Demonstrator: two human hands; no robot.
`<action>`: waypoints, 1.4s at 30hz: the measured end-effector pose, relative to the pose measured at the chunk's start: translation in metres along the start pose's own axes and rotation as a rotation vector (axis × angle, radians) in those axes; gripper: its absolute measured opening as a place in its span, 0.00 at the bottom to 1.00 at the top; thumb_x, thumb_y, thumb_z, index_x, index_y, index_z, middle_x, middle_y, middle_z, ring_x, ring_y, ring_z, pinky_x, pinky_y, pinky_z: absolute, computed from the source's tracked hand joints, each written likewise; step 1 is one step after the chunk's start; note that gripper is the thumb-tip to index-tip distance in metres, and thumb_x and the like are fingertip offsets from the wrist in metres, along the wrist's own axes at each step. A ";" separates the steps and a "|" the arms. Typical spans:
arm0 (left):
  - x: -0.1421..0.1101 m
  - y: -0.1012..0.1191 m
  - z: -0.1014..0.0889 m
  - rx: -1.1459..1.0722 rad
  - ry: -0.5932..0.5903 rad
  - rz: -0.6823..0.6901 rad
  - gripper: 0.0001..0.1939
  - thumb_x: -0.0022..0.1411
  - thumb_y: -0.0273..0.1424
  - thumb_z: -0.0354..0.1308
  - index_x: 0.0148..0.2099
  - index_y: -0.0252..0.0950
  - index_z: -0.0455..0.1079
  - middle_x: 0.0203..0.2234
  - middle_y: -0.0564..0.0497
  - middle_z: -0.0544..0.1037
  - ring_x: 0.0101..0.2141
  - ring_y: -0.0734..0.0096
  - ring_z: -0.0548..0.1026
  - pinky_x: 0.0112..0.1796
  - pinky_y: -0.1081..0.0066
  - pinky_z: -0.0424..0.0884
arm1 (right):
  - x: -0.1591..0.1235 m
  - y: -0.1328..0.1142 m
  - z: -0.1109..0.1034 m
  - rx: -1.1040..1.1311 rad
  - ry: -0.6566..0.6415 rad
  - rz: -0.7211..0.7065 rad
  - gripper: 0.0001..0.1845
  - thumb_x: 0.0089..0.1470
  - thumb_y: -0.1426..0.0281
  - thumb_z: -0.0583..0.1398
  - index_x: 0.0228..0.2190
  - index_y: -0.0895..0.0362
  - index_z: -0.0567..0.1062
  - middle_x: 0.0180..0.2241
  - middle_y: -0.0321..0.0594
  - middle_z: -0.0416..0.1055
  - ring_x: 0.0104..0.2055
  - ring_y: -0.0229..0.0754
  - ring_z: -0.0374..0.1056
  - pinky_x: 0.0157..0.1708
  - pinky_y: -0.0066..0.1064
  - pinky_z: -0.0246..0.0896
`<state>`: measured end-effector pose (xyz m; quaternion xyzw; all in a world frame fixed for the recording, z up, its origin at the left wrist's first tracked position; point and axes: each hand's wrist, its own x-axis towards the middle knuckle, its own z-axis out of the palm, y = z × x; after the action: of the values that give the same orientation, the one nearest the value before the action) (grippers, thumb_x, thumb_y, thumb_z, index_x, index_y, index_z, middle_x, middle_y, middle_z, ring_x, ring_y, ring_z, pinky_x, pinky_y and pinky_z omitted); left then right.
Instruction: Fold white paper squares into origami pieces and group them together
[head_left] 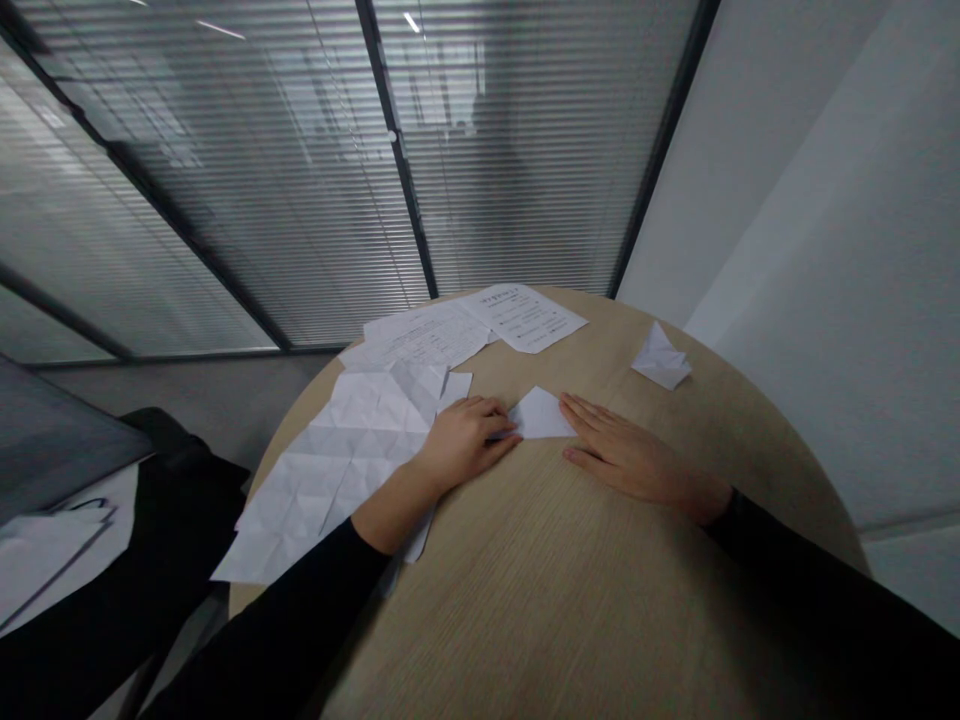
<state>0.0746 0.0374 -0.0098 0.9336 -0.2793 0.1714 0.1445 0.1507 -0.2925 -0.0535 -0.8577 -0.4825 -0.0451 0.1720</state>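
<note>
On the round, pale wooden desk (525,580), a small folded white paper (540,415) lies between my curled left hand (466,440) and flat right hand (637,460), its fingers together, apparently flattening a fold that calls for even pressure, though I cannot tell whether the left pinches the hidden end.

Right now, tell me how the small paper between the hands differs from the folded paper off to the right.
The small paper looks flat, while the folded paper has raised, overlapping points. The small paper is touched by the left hand and the right hand; the folded paper lies untouched. Both are white and on the table.
</note>
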 end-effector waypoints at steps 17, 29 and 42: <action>0.005 0.005 0.002 0.295 0.013 0.197 0.15 0.86 0.33 0.54 0.45 0.37 0.79 0.39 0.48 0.84 0.40 0.62 0.81 0.45 0.60 0.73 | 0.030 -0.038 -0.020 -0.199 0.162 -0.071 0.20 0.79 0.65 0.59 0.65 0.52 0.82 0.64 0.51 0.82 0.65 0.59 0.78 0.70 0.60 0.68; 0.005 0.017 -0.001 -0.131 0.323 -0.363 0.26 0.72 0.51 0.72 0.60 0.39 0.72 0.49 0.44 0.85 0.43 0.58 0.84 0.45 0.57 0.79 | 0.047 -0.041 -0.014 0.082 0.417 0.130 0.17 0.81 0.61 0.57 0.46 0.49 0.86 0.40 0.43 0.84 0.39 0.48 0.79 0.38 0.39 0.72; 0.007 0.031 0.005 -0.169 0.182 -0.324 0.24 0.74 0.52 0.69 0.32 0.40 0.75 0.25 0.53 0.82 0.28 0.65 0.80 0.48 0.54 0.77 | 0.048 -0.061 -0.009 0.240 0.534 0.098 0.11 0.77 0.62 0.62 0.46 0.49 0.86 0.39 0.42 0.86 0.36 0.48 0.80 0.38 0.40 0.76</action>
<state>0.0637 0.0077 -0.0058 0.9316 -0.1247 0.2058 0.2725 0.1258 -0.2277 -0.0182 -0.8113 -0.3800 -0.2034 0.3950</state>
